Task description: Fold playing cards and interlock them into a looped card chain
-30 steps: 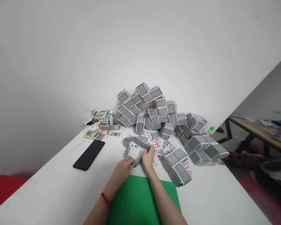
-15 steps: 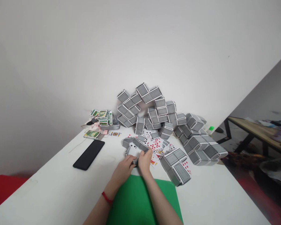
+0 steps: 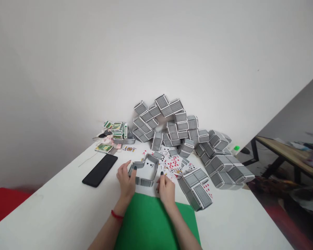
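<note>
In front of me an L-shaped frame of folded playing cards [image 3: 145, 182] stands on edge on the white table, with loose cards visible inside its outline. My left hand [image 3: 126, 180], a red band at its wrist, is at the frame's left corner. Its thumb and fingers are spread, the thumb by the card wall; whether it presses on the wall I cannot tell. Just right of the frame, my right hand [image 3: 167, 189] has loosely bent fingers with the thumb apart and nothing visible in them. A finished block of grey-backed cards [image 3: 197, 187] lies to its right.
Several grey card blocks [image 3: 177, 128] are piled against the wall, and more [image 3: 224, 165] stack at the right. Loose face-up cards [image 3: 173, 162] lie behind the frame. A black phone [image 3: 100, 170] and green card boxes [image 3: 117, 130] are at the left. A green sheet [image 3: 151, 222] is nearest me.
My hands were close together on the frame's near side; they have moved apart, left and right. The frame's near wall now shows, and its outline looks closed.
</note>
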{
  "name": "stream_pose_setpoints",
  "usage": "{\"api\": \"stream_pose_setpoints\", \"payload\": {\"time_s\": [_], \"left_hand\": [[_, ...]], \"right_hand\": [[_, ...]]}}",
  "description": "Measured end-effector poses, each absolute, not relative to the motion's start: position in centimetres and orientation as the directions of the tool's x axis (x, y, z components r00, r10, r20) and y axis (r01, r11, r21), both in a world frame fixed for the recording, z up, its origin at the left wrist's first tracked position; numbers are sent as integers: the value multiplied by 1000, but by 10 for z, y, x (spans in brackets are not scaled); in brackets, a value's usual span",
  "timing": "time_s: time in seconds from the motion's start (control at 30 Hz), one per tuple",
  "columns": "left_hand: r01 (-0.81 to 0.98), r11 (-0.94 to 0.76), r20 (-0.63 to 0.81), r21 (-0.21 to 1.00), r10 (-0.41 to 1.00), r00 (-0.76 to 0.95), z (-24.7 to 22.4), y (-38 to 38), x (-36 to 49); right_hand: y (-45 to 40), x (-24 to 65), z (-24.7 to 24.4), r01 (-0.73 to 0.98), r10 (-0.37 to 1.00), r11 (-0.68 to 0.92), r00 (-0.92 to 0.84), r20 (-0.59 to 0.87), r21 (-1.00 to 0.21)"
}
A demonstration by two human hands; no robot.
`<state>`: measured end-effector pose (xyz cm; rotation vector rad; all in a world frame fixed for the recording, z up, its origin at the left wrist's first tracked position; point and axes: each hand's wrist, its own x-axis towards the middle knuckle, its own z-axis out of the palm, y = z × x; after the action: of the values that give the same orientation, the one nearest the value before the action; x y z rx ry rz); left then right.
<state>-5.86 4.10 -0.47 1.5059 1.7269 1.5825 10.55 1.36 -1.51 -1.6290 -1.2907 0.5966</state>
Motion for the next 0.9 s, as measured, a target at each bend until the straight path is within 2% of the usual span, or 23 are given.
{"api": "stream_pose_setpoints", "payload": {"time_s": [0.13,0.23,0.37,0.53,0.67,0.9], "left_hand": [[191,-122,182,974,923,-339,-19,55,-61],[135,-166,200,977,935,-295,-26,64,-63],[17,-212,209,977,941,-268,-30,75,-70],[-242,-182,125,953,964,-233,-30,83,-81],[-230,-112,95,967,992,-82,-25,81,-85],[-95,-163,172,982,980,97,-14,81,-85]], "right_hand": [[33,117,-15,400,887,100,379,264,-911],[66,118,-13,283,867,214,386,315,-935],[100,108,-14,76,933,198,290,211,-977],[89,101,-21,109,950,162,251,184,-981],[64,112,-23,259,925,205,265,273,-944],[61,116,-15,43,962,231,137,235,-972]]}}
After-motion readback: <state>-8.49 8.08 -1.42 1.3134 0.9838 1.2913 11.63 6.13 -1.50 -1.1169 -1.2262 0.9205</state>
